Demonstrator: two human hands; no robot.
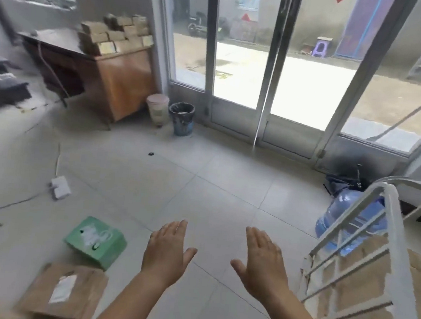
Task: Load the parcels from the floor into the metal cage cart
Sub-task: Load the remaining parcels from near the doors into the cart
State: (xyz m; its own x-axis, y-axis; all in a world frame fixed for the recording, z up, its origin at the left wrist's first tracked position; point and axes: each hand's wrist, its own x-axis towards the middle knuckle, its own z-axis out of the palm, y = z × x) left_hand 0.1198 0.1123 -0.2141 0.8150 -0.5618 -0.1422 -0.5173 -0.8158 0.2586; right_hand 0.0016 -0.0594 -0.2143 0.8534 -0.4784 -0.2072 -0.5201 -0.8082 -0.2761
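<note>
Fingers (176, 229) of left hand (167, 253) straight and together, thumb out, holding nothing. Same with right hand (261, 260): fingers flat, palm down, over bare floor (201, 189). Green box (95, 241) on floor at 9 o'clock of left hand, near. Brown parcel (65, 291) with white label at 8 o'clock, touching green box's near corner. Metal cage cart (363, 261) at 3 o'clock of right hand, brown parcels (360, 294) inside behind white bars. Blue water jug (344, 217) beyond cart at 1 o'clock.
</note>
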